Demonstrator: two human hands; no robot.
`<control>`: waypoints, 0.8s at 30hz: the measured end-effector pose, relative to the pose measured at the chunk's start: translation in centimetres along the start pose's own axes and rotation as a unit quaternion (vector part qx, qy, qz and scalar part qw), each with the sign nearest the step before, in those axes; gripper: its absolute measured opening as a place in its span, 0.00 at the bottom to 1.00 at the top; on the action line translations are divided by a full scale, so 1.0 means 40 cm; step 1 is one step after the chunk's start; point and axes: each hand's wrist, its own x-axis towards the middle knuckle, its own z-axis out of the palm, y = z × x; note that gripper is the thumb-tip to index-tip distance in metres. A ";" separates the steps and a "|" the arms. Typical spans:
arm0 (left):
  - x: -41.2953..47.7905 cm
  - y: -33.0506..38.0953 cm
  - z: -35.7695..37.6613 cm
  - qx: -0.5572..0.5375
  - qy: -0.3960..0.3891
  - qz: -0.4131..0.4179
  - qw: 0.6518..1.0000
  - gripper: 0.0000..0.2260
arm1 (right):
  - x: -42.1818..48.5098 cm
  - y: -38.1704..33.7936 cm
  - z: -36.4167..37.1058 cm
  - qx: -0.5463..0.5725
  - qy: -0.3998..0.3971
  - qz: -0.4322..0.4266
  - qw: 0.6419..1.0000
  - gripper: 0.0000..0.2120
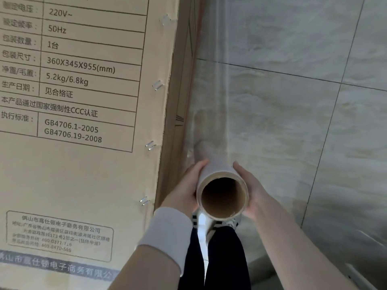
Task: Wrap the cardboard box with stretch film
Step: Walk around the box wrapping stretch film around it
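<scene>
Box (pixel 83 174): tall brown cardboard, fills the left side; long right edge runs from top centre down toward the bottom.
Print (pixel 71 68): black ruled table on the box's near face, with 220V~, 50Hz and 360X345X955(mm) readable; framed address block lower on the same face.
Staples (pixel 150 145): metal pairs spaced along the box's right edge.
Wristband (pixel 167 233): white, on the left wrist, overlaps the box's lower right edge in view.
Left hand (pixel 184 189): just right of the box's edge, cupped round the roll's left side, thumb up along it; grips the roll.
Roll (pixel 215 166): stretch film on a brown tube, just right of the box and apart from it, held between both hands, open end of the tube toward the camera, far end pointing down along the box's side.
Film (pixel 211 91): hazy clear sheet beside the box's right face, above the roll; cannot tell where it touches the box.
Legs (pixel 226 258): dark trousers below the roll, right of the box's lower corner; black-and-white shoes (pixel 230 222) partly hidden under the roll.
Right hand (pixel 251 191): on the roll's side away from the box, palm against it, thumb up; grips the roll.
Floor (pixel 293 122): pale grey marbled tiles with dark joints, right of the box.
</scene>
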 end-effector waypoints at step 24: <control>0.050 -0.083 -0.116 0.181 -0.024 0.032 0.983 0.43 | 0.035 0.105 0.001 -0.101 -0.007 -0.062 0.993 0.14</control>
